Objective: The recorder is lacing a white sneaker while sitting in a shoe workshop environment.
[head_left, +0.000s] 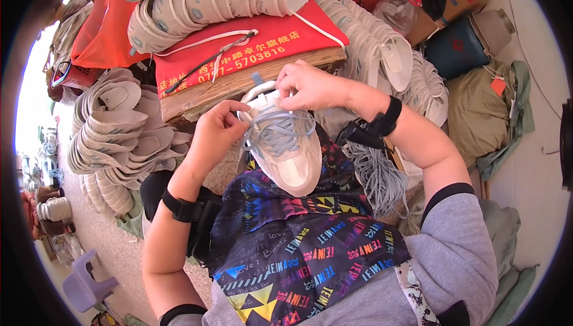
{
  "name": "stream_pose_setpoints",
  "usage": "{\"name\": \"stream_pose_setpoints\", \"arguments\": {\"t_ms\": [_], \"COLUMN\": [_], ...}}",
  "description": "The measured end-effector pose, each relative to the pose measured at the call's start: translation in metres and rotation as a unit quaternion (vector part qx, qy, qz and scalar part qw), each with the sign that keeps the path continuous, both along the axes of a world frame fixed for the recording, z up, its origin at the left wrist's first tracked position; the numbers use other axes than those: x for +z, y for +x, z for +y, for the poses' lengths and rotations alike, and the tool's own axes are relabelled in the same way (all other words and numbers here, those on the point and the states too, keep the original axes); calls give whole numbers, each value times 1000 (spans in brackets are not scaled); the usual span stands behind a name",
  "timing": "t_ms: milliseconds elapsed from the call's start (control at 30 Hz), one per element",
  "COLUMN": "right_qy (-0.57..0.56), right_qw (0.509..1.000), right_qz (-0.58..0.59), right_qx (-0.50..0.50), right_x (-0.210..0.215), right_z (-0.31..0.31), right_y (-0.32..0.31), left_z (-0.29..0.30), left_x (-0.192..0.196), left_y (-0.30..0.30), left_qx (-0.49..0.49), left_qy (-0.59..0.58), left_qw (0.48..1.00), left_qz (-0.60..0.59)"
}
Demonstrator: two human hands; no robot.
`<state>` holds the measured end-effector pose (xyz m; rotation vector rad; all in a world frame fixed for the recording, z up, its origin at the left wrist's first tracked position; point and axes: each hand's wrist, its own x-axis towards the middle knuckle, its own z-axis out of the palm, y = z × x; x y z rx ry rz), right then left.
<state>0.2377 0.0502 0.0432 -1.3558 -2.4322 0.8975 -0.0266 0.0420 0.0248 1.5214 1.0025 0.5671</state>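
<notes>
Left hand (216, 128) pinching a grey-blue lace (280, 124); right hand (305, 85) gripping the white sneaker (286, 147) at its tongue. Lace end may slip from the pinch. Shoe could slide off the patterned apron (298, 242).

**What I can count from here**

I count one white shoe (285, 150) on the patterned apron (298, 248), two hands on its laces, left hand (216, 130) and right hand (307, 86), and one black wrist strap on each arm. One plastic bottle (399, 11), one grey stool (83, 284). The stacked shoe uppers (116, 126) are too many to count.
</notes>
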Motion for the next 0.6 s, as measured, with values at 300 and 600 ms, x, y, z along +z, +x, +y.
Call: {"name": "stream_pose_setpoints", "arguments": {"t_ms": [300, 600], "right_qy": [34, 224], "right_qw": [921, 970], "right_qz": [357, 94], "right_qx": [-154, 12], "right_x": [35, -16], "right_z": [-3, -15], "right_y": [-42, -56], "left_z": [-10, -3], "left_x": [1, -7], "left_y": [4, -3], "left_qx": [9, -5], "left_qy": [40, 15], "left_qw": [999, 1000], "left_qz": [18, 2]}}
